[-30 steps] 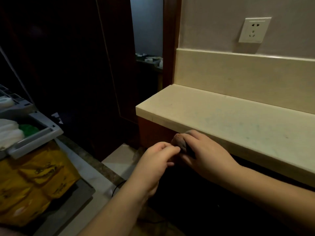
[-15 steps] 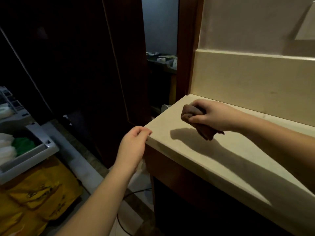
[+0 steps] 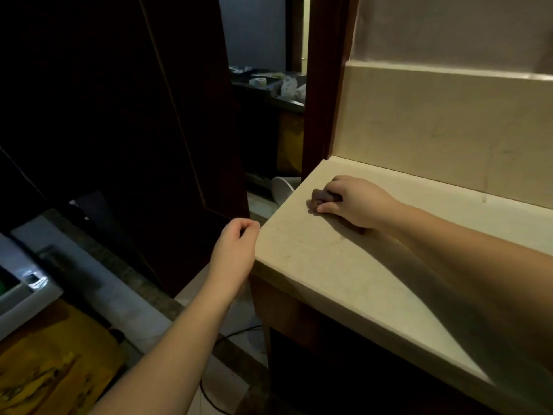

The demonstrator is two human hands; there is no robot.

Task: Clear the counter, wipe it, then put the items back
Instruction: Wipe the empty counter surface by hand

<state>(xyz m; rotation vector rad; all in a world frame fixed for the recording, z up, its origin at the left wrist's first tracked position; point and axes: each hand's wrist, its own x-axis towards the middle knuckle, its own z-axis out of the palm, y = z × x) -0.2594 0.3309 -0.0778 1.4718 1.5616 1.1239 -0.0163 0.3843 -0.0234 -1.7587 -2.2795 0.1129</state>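
The cream stone counter (image 3: 329,265) runs from the middle to the lower right, bare of items. My right hand (image 3: 354,202) presses a small brown cloth (image 3: 319,196) flat onto the counter near its far left end; most of the cloth is hidden under the palm. My left hand (image 3: 236,247) hangs just off the counter's left corner, fingers curled loosely, holding nothing that I can see.
A dark wooden door (image 3: 134,115) stands to the left. Behind the gap is a cluttered dark shelf (image 3: 269,85). A white object (image 3: 282,187) sits below the counter's end. A grey bin (image 3: 21,289) and yellow bags (image 3: 54,363) lie on the floor at the lower left; a black cable (image 3: 227,336) runs there.
My right hand lifted the cloth from below the counter's front edge up onto the top and now presses it down. My left hand moved up beside the counter's corner.
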